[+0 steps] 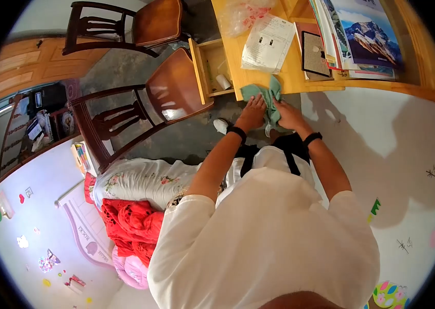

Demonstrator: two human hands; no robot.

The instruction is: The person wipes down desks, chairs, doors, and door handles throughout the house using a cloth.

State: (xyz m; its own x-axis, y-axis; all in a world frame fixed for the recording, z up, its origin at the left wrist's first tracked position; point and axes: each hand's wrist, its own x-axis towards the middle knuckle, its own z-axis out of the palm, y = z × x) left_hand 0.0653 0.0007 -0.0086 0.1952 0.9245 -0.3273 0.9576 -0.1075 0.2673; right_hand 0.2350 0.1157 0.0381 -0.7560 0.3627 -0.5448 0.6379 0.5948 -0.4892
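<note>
A green cloth [262, 93] lies bunched over the corner of the yellow wooden desk [234, 56], and part of it hangs past the edge. My left hand [252, 110] rests on the cloth with its fingers over the fabric, the thumb side not clearly visible. On the other side, my right hand [287, 114] grips the same cloth, its fingers partly hidden. Both hands are close together at the desk's front edge. Just left of them, an open drawer [199, 72] holds a small white cylindrical object [223, 81].
On the desk are a printed sheet [269, 44], a clear plastic bag [246, 14], a dark-framed brown board [316, 54] and stacked books [372, 36]. Two wooden chairs [174, 85] stand at the left. A bed with floral bedding [143, 180] and red fabric [132, 221] lies beside me.
</note>
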